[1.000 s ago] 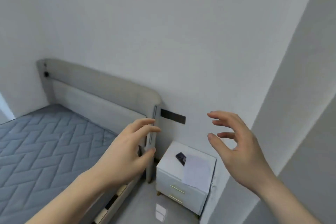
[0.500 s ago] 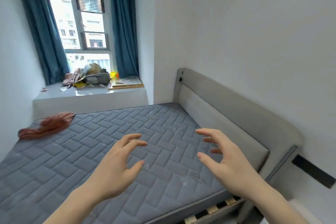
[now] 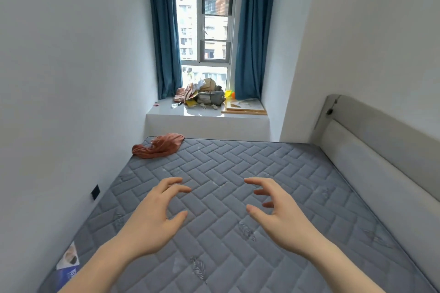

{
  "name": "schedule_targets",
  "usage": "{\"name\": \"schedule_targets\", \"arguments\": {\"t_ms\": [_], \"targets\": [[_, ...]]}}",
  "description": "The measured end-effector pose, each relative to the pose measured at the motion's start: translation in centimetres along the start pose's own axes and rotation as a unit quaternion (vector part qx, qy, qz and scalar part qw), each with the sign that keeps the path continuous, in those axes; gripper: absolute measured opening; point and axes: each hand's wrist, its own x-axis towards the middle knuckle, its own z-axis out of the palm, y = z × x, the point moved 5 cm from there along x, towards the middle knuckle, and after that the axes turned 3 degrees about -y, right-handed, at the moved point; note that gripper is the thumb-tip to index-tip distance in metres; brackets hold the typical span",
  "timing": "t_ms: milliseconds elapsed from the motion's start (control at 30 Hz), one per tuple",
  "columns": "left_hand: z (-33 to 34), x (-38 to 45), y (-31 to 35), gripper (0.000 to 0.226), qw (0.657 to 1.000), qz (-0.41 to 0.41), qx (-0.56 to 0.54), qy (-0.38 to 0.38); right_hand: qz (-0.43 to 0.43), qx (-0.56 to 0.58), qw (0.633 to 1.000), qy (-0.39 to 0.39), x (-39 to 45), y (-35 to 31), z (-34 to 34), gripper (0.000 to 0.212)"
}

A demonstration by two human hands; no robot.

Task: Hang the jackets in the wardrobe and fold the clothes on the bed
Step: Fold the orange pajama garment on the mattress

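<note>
Facing window now, hands [image 3: 214, 216] empty over bed [image 3: 309, 197], garment [image 3: 158, 148] ahead

One head-worn wide-angle camera looked forward and down along the mattress [image 3: 238, 197] toward the window [image 3: 206, 26] at the far end, headboard [image 3: 381, 140] on the right, both forearms reaching in close from the bottom edge.

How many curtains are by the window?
2. The left curtain hangs on the window's left side, the right curtain on its right. Both reach down to the sill.
</note>
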Motion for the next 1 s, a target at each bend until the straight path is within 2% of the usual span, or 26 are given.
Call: {"name": "schedule_targets", "arguments": {"t_ms": [433, 667, 1000], "targets": [[-3.7, 5.5, -12.1, 0.042, 0.992, -0.114, 0.048, 0.026, -0.027, 0.034, 0.993, -0.106, 16.8, 2.6, 8.4, 0.049], [-6.5, 7.5, -17.5, 0.043, 0.975, -0.196, 0.097, 0.038, -0.053, 0.06, 0.983, -0.166, 26.1, 3.3, 14.2, 0.048], [-9.5, 7.8, -27.2, 0.048, 0.949, -0.294, 0.111, 0.026, -0.035, 0.06, 0.97, -0.233, 34.9, 4.0, 23.4, 0.05]]}}
